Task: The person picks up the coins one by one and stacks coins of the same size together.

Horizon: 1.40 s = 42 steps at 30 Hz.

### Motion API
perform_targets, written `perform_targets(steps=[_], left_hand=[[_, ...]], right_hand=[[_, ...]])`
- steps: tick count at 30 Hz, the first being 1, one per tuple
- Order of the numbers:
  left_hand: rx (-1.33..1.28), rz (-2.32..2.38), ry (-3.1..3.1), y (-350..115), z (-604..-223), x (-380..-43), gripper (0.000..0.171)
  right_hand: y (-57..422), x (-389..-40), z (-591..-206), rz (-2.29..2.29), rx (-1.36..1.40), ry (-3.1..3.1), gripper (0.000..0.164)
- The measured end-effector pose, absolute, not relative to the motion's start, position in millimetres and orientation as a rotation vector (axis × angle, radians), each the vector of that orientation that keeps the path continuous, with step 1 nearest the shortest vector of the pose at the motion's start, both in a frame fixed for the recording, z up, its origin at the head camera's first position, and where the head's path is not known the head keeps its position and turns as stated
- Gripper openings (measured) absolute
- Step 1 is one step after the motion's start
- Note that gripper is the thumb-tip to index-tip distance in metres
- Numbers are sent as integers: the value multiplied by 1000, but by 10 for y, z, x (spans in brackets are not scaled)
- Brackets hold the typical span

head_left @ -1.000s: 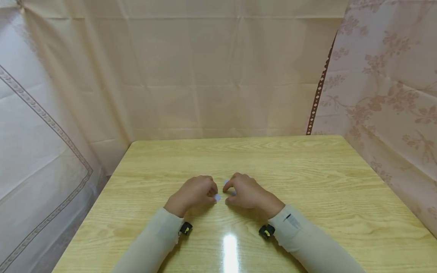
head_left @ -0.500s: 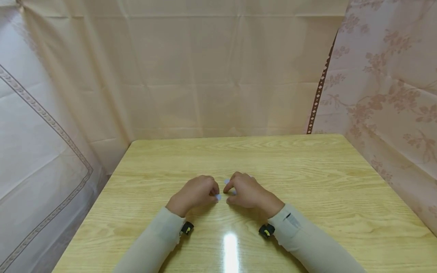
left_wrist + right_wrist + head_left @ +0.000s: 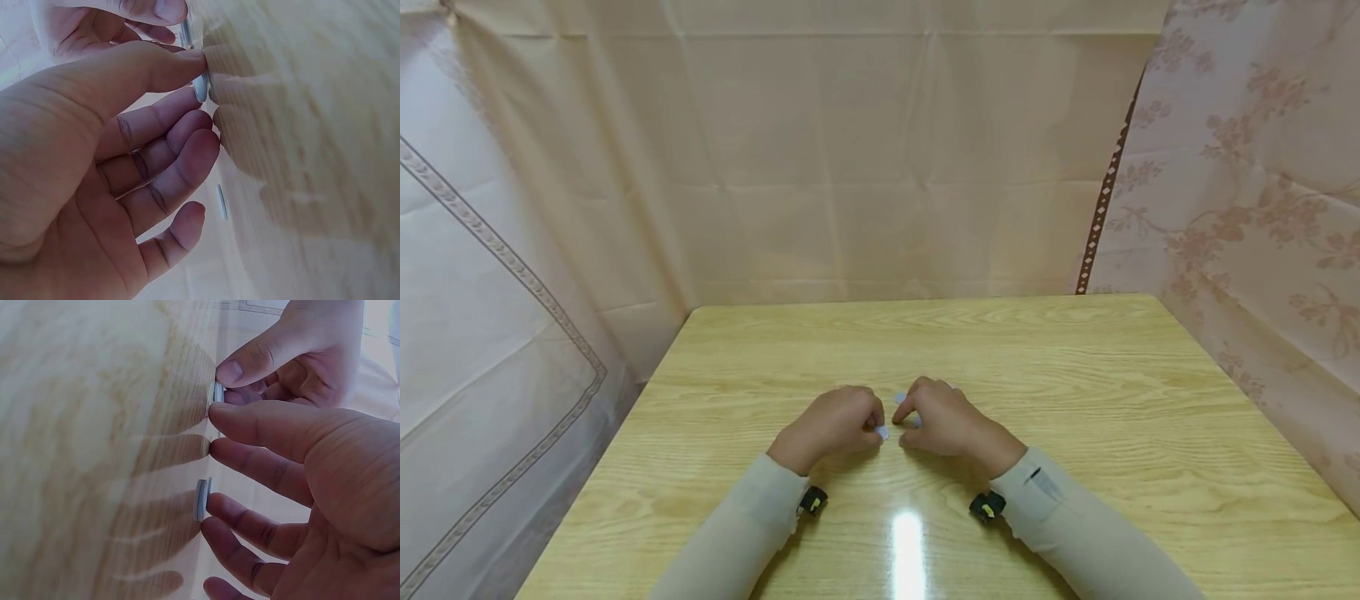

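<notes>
The left hand (image 3: 832, 422) is low over the tabletop, thumb and index finger pinching a small thin white disc (image 3: 883, 432). In the left wrist view that disc (image 3: 200, 88) shows edge-on between the fingertips. Just to its right, the right hand (image 3: 951, 422) has thumb and index finger apart, with fingertips right at the table surface. Under its arch lies another pale disc (image 3: 917, 422), partly hidden. The right wrist view shows pale discs (image 3: 201, 500) standing out edge-on beside the middle fingers. One more disc (image 3: 900, 398) lies beyond the right index finger.
All this is on a wood-grain table (image 3: 760, 350). A pale scrap, perhaps another disc (image 3: 953, 387), peeks out behind the right knuckles. Each wrist carries a small black device (image 3: 987, 507). A plain beige curtain (image 3: 880, 167) hangs behind the table, floral cloth (image 3: 1262, 208) at the right.
The left hand has edged slightly to the right with the pinched disc, closer to the right hand. The right hand has stayed nearly still.
</notes>
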<state>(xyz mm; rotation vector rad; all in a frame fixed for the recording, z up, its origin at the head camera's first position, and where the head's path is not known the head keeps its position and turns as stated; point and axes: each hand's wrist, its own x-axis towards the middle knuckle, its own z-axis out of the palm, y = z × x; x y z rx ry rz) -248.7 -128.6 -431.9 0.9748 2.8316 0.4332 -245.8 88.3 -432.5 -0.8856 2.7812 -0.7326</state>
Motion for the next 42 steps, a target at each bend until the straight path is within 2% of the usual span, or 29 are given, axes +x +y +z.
perform_targets(steps=[21,42], left_hand=[[1073,399,2880,-1242,-4303,-2459,9],[1071,405,2885,-1233,-4303,-2447,12]], right_hand=[[897,-2495,-4368,-764,-856,2801,6],[893,-2471,-4345,-807,-889,2801,7]])
